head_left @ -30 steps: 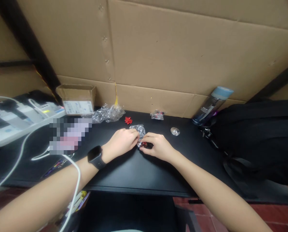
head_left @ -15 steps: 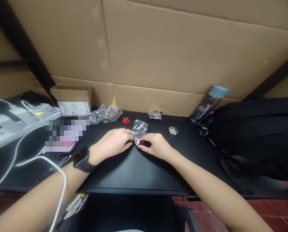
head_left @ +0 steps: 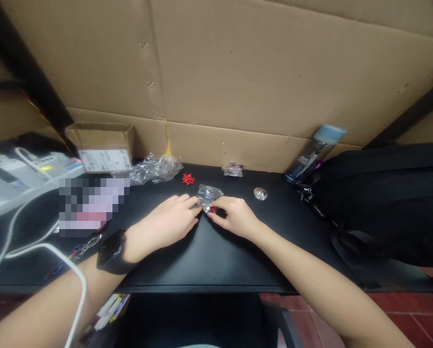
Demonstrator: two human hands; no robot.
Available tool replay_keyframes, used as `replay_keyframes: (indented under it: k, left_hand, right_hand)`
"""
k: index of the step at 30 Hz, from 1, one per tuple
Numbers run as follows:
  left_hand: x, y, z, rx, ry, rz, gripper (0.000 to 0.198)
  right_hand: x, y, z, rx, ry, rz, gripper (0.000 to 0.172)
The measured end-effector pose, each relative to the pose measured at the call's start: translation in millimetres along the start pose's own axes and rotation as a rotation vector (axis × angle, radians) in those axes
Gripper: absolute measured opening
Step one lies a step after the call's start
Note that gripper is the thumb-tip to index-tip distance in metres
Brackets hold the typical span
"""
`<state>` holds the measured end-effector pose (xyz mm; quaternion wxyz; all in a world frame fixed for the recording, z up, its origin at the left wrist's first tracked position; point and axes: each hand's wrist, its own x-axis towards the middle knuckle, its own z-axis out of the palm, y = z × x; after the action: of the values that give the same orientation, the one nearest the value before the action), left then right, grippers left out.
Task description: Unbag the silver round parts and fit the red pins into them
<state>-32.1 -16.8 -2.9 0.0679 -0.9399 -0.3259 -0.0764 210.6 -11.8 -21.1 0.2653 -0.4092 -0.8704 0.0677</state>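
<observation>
A small clear plastic bag point(head_left: 210, 193) lies on the black desk between my two hands. My left hand point(head_left: 172, 216) pinches the bag's near left corner between thumb and fingers. My right hand point(head_left: 235, 214) is closed at the bag's near right side, with something small and red at its fingertips, too small to name. Just beyond my left hand sits a little heap of red pieces point(head_left: 188, 179). A round clear suction cup or disc point(head_left: 260, 194) lies to the right of my right hand. Farther back is another clear packet point(head_left: 232, 169) with red and dark bits inside.
Crumpled clear plastic point(head_left: 154, 170) and an open cardboard box point(head_left: 102, 147) stand at the back left. A white power strip point(head_left: 27, 181) with cables is on the left; one white cable point(head_left: 76, 275) crosses my left forearm. A bottle point(head_left: 314, 154) and black backpack point(head_left: 386, 208) occupy the right.
The bag's upper part has folded down and looks shorter. My left hand and wrist have shifted slightly left and lower; my right hand has hardly moved. The view has tilted a little.
</observation>
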Motion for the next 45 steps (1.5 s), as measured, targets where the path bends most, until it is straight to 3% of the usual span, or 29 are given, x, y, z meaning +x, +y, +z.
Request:
replay_keyframes:
  k: [15, 28, 39, 45]
  left_hand:
    - [0, 0, 6.8, -0.012, -0.014, 0.010, 0.046]
    - [0, 1, 10.7, -0.009, -0.020, 0.012, 0.041]
    - [1, 4, 8.4, -0.008, -0.052, -0.003, 0.048]
    - [0, 7, 5.2, -0.060, -0.052, 0.026, 0.046]
  right_hand:
    - [3, 1, 1, -0.012, 0.038, 0.053, 0.016]
    - [5, -1, 2, -0.131, -0.022, 0.086, 0.019]
    - [10, -2, 10, -0.154, 0.070, 0.253, 0.015]
    - [8, -2, 5, -0.064, 0.067, 0.213, 0.012]
